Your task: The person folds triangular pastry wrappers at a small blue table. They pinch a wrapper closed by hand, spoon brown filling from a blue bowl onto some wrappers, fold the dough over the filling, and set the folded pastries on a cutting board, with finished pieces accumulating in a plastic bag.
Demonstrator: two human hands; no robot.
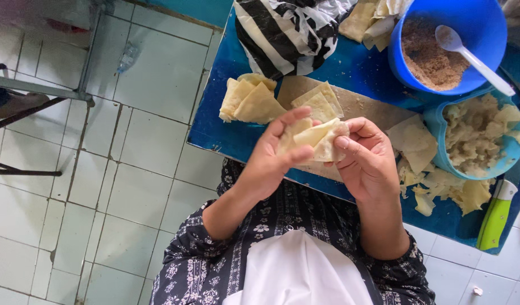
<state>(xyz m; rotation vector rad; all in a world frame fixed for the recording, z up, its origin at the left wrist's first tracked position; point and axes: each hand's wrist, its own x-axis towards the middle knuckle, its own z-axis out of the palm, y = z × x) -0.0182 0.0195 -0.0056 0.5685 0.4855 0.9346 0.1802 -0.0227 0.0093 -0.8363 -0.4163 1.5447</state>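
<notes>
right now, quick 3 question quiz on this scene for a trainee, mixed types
1. True or false: both the left hand and the right hand are on the folded dough wrapper.
2. Multiple choice: the white spoon rests in
A. the round blue tub of brown crumbly filling
B. the light blue container of pale dough scraps
C. the striped black and white bag
3. Fill in: the knife at the blue table's near edge has a ____ handle.

Key
1. True
2. A
3. green
</notes>
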